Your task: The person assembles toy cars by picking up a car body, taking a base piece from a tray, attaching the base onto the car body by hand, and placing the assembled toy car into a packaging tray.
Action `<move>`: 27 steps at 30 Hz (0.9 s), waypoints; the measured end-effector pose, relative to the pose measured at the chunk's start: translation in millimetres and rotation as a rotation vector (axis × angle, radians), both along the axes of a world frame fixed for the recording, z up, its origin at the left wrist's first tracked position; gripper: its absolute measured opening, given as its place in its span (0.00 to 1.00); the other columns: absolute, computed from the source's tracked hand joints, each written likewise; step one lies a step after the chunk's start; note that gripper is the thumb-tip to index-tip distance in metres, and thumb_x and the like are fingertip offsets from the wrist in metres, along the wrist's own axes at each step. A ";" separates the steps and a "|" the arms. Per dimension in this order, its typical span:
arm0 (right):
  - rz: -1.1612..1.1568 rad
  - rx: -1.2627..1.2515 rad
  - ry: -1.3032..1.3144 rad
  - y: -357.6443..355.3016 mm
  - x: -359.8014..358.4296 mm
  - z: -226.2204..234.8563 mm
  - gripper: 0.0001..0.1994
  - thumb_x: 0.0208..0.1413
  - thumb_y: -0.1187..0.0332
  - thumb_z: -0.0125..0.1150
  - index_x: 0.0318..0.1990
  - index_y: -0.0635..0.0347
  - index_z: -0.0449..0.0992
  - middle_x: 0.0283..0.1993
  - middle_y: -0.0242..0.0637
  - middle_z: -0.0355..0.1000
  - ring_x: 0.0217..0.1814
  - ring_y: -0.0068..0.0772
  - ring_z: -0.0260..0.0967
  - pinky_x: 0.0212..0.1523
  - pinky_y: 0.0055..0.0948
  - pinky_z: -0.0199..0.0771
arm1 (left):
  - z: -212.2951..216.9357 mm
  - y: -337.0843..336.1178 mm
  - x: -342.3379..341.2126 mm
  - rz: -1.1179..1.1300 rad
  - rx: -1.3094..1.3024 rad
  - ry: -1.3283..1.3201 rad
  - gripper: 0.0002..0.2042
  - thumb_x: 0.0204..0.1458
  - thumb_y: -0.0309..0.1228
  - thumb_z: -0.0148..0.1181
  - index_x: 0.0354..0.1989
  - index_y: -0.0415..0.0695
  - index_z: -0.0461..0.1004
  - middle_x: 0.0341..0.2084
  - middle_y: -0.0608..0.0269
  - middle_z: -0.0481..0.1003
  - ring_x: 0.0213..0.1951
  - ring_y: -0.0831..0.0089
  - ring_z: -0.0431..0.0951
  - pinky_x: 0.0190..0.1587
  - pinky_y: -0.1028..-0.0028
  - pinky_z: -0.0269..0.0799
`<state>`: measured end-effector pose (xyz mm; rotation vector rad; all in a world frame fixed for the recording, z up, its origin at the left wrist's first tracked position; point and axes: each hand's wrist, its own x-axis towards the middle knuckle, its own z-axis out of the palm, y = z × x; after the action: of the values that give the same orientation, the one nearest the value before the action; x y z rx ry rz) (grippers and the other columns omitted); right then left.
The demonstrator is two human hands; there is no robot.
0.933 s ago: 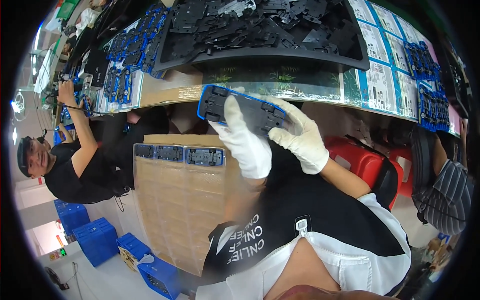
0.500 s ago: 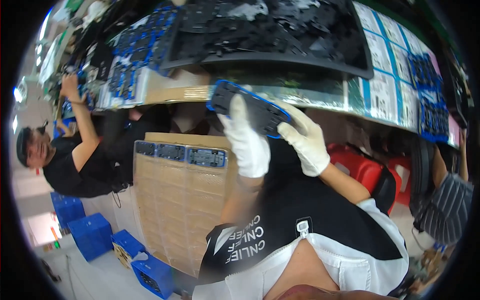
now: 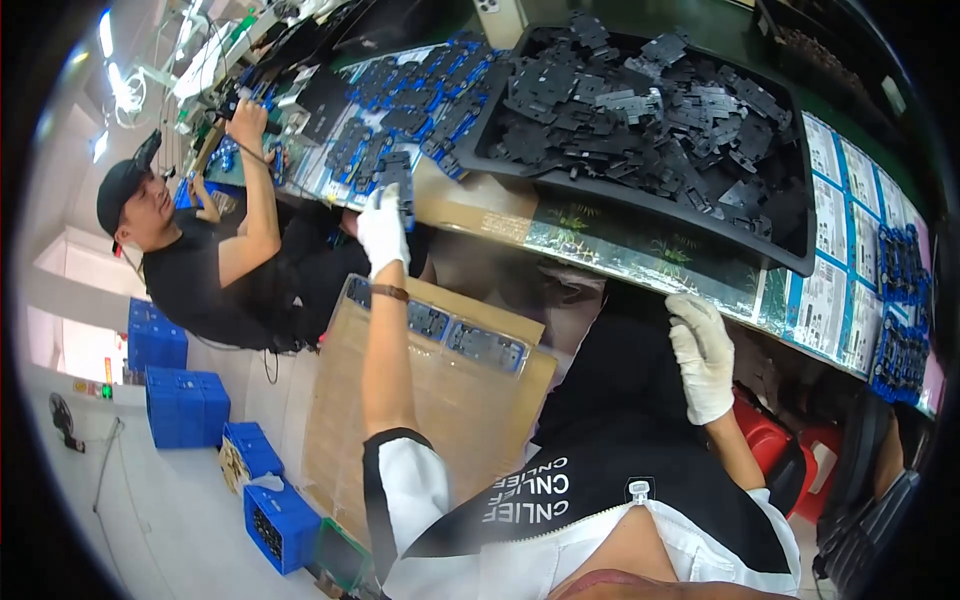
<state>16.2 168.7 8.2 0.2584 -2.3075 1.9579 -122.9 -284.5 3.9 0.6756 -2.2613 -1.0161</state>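
Worktable (image 3: 610, 243), bearing black tray (image 3: 640, 207) of dark parts. Head view: left gloved hand (image 3: 383, 238), holding blue-and-black toy car (image 3: 400, 176) beside car rows (image 3: 425, 90), formerly between both hands. Right gloved hand (image 3: 703, 360): now well apart, empty, fingers loosely curled.

- We are in an assembly workshop.
- We see rows of matching blue-and-black plastic toy cars (image 3: 903, 265).
- We see a black rectangular plastic tray (image 3: 620, 205) heaped with flat black plastic parts (image 3: 640, 110).
- We see blue box-shaped plastic crates (image 3: 188, 405).
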 end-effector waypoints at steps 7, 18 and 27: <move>-0.211 0.083 0.012 61.5 0.9 -14.5 0.13 0.64 0.64 0.59 0.47 0.63 0.79 0.43 0.40 0.76 0.47 0.35 0.74 0.51 0.30 0.72 | -25.9 -61.7 -78.3 -0.296 0.141 0.199 0.13 0.61 0.29 0.56 0.50 0.35 0.78 0.46 0.56 0.80 0.43 0.69 0.79 0.51 0.70 0.75; -1.014 1.084 0.039 246.9 -13.8 58.2 0.07 0.57 0.62 0.61 0.38 0.51 0.81 0.34 0.37 0.75 0.37 0.40 0.76 0.38 0.37 0.74 | -5.2 -67.7 -76.3 0.219 -0.595 -0.266 0.22 0.63 0.49 0.45 0.50 0.48 0.80 0.45 0.53 0.80 0.42 0.51 0.80 0.44 0.60 0.73; -1.058 1.351 -0.481 325.0 -103.3 42.9 0.28 0.45 0.45 0.73 0.45 0.57 0.77 0.44 0.45 0.79 0.48 0.46 0.78 0.50 0.45 0.74 | 49.6 93.4 -1.6 -0.222 -0.139 0.121 0.16 0.67 0.37 0.50 0.50 0.38 0.79 0.48 0.59 0.80 0.50 0.68 0.77 0.57 0.72 0.68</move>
<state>-87.1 493.7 51.0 -1.1722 -2.6484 -0.1435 -124.5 -191.1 53.4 0.3012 -2.3102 -0.9613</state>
